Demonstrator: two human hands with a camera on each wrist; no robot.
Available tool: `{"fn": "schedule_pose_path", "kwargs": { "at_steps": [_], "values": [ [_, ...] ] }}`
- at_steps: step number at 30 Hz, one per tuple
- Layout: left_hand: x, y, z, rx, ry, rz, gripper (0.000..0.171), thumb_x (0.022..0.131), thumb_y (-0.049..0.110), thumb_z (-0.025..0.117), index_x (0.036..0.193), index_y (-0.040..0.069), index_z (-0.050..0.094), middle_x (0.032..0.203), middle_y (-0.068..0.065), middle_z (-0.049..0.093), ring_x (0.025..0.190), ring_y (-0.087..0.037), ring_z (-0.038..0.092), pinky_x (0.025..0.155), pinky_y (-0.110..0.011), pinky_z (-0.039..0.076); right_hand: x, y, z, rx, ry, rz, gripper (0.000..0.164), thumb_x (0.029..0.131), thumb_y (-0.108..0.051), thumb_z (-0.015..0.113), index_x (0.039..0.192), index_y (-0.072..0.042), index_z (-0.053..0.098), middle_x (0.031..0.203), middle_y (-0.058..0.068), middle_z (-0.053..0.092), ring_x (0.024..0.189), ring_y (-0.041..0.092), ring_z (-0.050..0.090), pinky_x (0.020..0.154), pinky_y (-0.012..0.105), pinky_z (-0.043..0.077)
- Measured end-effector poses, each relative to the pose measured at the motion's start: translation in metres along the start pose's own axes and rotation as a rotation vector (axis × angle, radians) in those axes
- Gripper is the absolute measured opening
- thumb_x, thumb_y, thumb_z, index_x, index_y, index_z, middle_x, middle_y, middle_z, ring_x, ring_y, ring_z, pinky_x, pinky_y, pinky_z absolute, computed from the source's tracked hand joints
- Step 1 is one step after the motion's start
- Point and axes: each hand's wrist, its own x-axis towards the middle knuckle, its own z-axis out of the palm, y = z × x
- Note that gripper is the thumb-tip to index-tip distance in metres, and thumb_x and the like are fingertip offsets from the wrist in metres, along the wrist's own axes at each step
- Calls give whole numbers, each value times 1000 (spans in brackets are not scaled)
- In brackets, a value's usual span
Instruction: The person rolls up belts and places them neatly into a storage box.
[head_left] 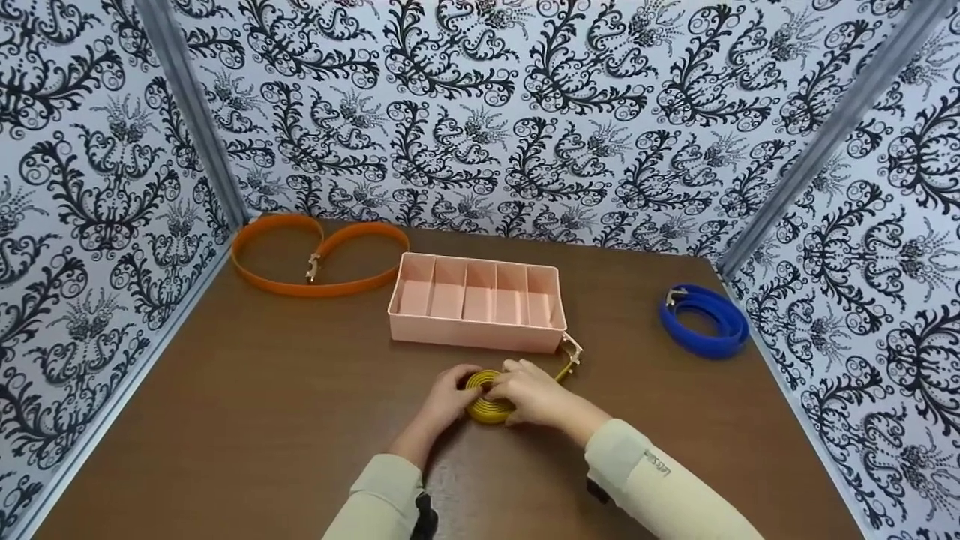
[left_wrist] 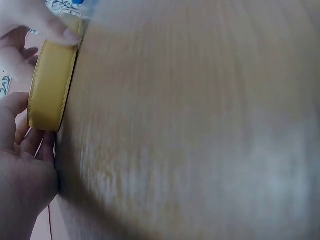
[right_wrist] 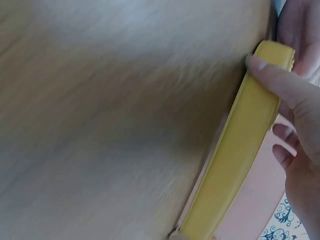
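A yellow belt (head_left: 489, 415) is wound into a tight, flat spiral on the table in front of me. Its loose end runs out to the right, past my right hand, to a metal buckle (head_left: 573, 351) at the box's front right corner. From the left, my left hand (head_left: 442, 399) grips the coil, fingers around its outer side. My right hand (head_left: 534, 395) holds the coil from the right, with fingers at its centre. In the right wrist view, the thumb presses on the outer face of the strap (right_wrist: 235, 135). The coil's stitched edge (left_wrist: 52, 80) shows in the left wrist view.
Behind the coil stands a pink box (head_left: 472, 331) with several compartments. An orange belt (head_left: 330, 289) lies in wide loops at the back left, close to the box. A coiled blue belt (head_left: 705, 345) lies at the right. Patterned walls (head_left: 480, 150) border the brown table (head_left: 300, 420).
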Motion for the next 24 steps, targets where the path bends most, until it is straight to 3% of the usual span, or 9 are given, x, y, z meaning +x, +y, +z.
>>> {"fn": "schedule_pose_path", "kwargs": {
  "at_steps": [4,8,18,24],
  "values": [
    [0,-1,1,-36,-10,9,31,85,-3,64,116,-9,64,115,-20,65,112,-38,56,99,-50,40,-4,4,-1,-29,39,-90,37,69,-17,85,105,-22,76,96,-11,70,81,16,46,69,31,37],
    [-1,0,2,-23,-21,19,31,86,-3,63,117,-9,64,115,-20,65,113,-39,55,100,-52,39,-3,5,-2,-70,68,-134,27,69,-17,84,94,-22,76,84,-11,68,76,16,44,66,32,35],
    [0,2,4,81,25,16,37,89,8,67,123,-5,63,118,-19,63,107,-35,53,96,-51,41,3,-1,-2,-157,33,-85,30,64,-27,87,90,-20,74,76,-10,67,76,17,48,70,33,39],
    [-3,0,8,90,62,-8,37,86,10,69,120,-3,63,115,-18,63,107,-34,52,96,-50,41,4,-9,7,-142,38,22,30,62,-36,87,78,-18,70,69,-8,63,76,17,49,71,34,41]
  ]
}}
